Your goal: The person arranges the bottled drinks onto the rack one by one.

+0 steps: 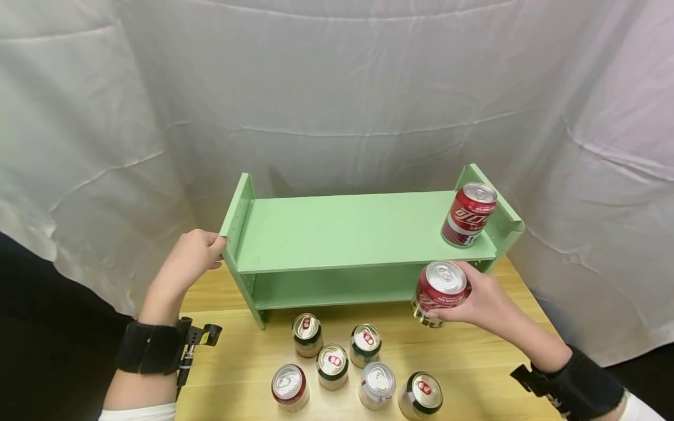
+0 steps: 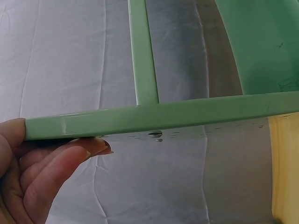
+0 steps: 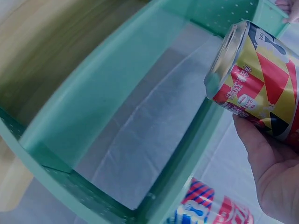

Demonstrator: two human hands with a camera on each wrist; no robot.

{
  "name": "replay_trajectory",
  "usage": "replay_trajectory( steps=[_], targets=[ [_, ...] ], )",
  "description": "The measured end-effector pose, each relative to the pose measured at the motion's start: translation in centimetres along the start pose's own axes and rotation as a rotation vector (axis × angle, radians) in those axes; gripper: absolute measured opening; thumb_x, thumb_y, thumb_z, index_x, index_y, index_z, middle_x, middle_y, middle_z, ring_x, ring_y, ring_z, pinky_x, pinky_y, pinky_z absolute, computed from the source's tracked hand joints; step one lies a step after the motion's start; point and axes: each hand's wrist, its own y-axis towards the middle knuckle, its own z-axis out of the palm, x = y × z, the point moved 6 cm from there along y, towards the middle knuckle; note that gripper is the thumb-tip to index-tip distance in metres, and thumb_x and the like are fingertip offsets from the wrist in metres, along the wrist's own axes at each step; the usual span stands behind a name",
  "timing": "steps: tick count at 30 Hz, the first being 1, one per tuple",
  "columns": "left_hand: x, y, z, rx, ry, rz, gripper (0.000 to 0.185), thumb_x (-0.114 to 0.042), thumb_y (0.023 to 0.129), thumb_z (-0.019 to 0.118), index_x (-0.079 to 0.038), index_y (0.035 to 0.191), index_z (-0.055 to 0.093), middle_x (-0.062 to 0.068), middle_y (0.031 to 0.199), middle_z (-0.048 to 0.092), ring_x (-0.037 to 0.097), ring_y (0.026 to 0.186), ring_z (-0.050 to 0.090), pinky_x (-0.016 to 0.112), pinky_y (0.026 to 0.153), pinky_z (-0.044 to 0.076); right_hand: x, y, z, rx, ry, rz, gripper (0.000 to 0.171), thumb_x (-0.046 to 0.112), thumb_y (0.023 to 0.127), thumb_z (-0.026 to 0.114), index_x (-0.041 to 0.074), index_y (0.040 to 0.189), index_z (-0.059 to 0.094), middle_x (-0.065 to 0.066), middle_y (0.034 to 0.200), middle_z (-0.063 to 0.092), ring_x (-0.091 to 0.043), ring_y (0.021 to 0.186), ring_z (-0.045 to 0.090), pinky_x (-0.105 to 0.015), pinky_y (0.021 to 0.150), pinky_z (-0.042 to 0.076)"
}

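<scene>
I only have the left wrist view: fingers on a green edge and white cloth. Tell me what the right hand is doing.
Observer: The right hand grips a red can, upright, in front of the shelf's right end.
Operator: Report what's already on the shelf.
Observer: One other red can stands on the top board by the right side panel.
Operator: Count what's left on the table.
Observer: Six cans stand clustered on the wooden table in front of the shelf.
Operator: Confirm which part my left hand has.
Observer: The left hand holds the shelf's left side panel at its outer edge.
</scene>
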Motion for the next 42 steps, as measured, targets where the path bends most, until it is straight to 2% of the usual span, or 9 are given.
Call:
replay_trajectory(
  steps=[3, 10, 13, 20, 26, 29, 33, 37, 42],
  targets=[
    [-0.2, 0.1, 0.1, 0.007, -0.008, 0.010, 0.038, -0.014, 0.093, 0.034, -0.011, 0.056, 0.033, 0.035, 0.112, 0.059, 0.037, 0.085, 0.069, 0.045, 0.077, 0.059, 0.4, 0.5, -0.5, 0.004, 0.041, 0.019, 0.077, 0.018, 0.050, 0.092, 0.001, 0.115, 0.055, -0.009, 0.095, 0.069, 0.000, 0.083, 0.061, -0.023, 0.066, 0.057],
    [-0.1, 0.1, 0.2, 0.008, -0.010, -0.011, 0.039, -0.015, 0.095, 0.034, -0.010, 0.056, 0.036, 0.037, 0.120, 0.053, 0.037, 0.086, 0.069, 0.042, 0.076, 0.059, 1.7, 2.4, -1.9, 0.021, 0.142, 0.092, 0.075, 0.015, 0.052, 0.091, 0.000, 0.117, 0.056, -0.015, 0.099, 0.068, 0.004, 0.084, 0.058, -0.022, 0.069, 0.056],
    [-0.2, 0.1, 0.1, 0.008, -0.011, -0.019, 0.040, -0.016, 0.095, 0.033, -0.010, 0.056, 0.036, 0.037, 0.122, 0.053, 0.037, 0.086, 0.069, 0.042, 0.076, 0.059, 2.0, 3.3, -2.3, 0.031, 0.132, 0.103, 0.075, 0.016, 0.053, 0.091, -0.001, 0.117, 0.056, -0.015, 0.098, 0.068, 0.001, 0.083, 0.059, -0.023, 0.070, 0.055],
    [0.4, 0.4, 0.0, 0.016, -0.039, -0.018, 0.040, -0.016, 0.095, 0.033, -0.008, 0.057, 0.042, 0.037, 0.122, 0.053, 0.038, 0.089, 0.069, 0.044, 0.079, 0.058, 1.8, 5.9, -2.8, 0.034, 0.070, 0.128, 0.072, 0.025, 0.059, 0.089, 0.001, 0.117, 0.055, -0.014, 0.099, 0.068, -0.025, 0.088, 0.065, -0.036, 0.073, 0.055],
    [0.6, 0.3, 0.1, 0.060, -0.080, -0.014, 0.040, -0.015, 0.095, 0.035, 0.000, 0.064, 0.055, 0.036, 0.120, 0.055, 0.039, 0.093, 0.067, 0.045, 0.082, 0.057, 1.2, 7.4, -2.3, 0.007, 0.078, 0.111, 0.068, 0.024, 0.060, 0.089, 0.002, 0.115, 0.056, -0.012, 0.099, 0.067, -0.023, 0.090, 0.062, -0.030, 0.074, 0.053],
    [0.6, 0.3, 0.3, 0.074, -0.095, -0.006, 0.040, -0.015, 0.095, 0.035, 0.003, 0.070, 0.060, 0.038, 0.120, 0.054, 0.039, 0.093, 0.067, 0.044, 0.081, 0.058, 0.8, 8.0, -2.2, 0.009, 0.083, 0.105, 0.069, 0.023, 0.060, 0.089, 0.002, 0.116, 0.055, -0.011, 0.101, 0.066, -0.022, 0.092, 0.061, -0.034, 0.076, 0.053],
    [0.7, 0.3, 0.1, 0.065, -0.099, -0.001, 0.040, -0.014, 0.096, 0.036, 0.005, 0.070, 0.060, 0.038, 0.119, 0.054, 0.039, 0.093, 0.067, 0.042, 0.080, 0.058, 0.3, 8.9, -2.0, 0.030, 0.097, 0.123, 0.070, 0.027, 0.061, 0.088, 0.004, 0.118, 0.054, -0.011, 0.103, 0.065, -0.024, 0.094, 0.061, -0.042, 0.079, 0.051],
    [0.5, 0.2, 0.0, 0.051, -0.092, 0.001, 0.041, -0.015, 0.095, 0.035, 0.006, 0.073, 0.063, 0.037, 0.119, 0.054, 0.039, 0.092, 0.067, 0.043, 0.080, 0.058, -0.1, 9.5, -1.7, 0.059, 0.092, 0.166, 0.072, 0.032, 0.062, 0.088, 0.003, 0.119, 0.054, -0.013, 0.105, 0.065, -0.027, 0.097, 0.061, -0.043, 0.081, 0.051],
    [0.3, 0.0, -0.1, 0.034, -0.074, -0.008, 0.041, -0.015, 0.095, 0.035, 0.000, 0.062, 0.054, 0.037, 0.121, 0.054, 0.039, 0.092, 0.067, 0.043, 0.080, 0.058, -0.6, 10.2, -0.9, 0.085, 0.097, 0.190, 0.073, 0.031, 0.061, 0.087, 0.000, 0.118, 0.054, -0.016, 0.105, 0.066, -0.028, 0.096, 0.063, -0.042, 0.082, 0.052]
  ],
)
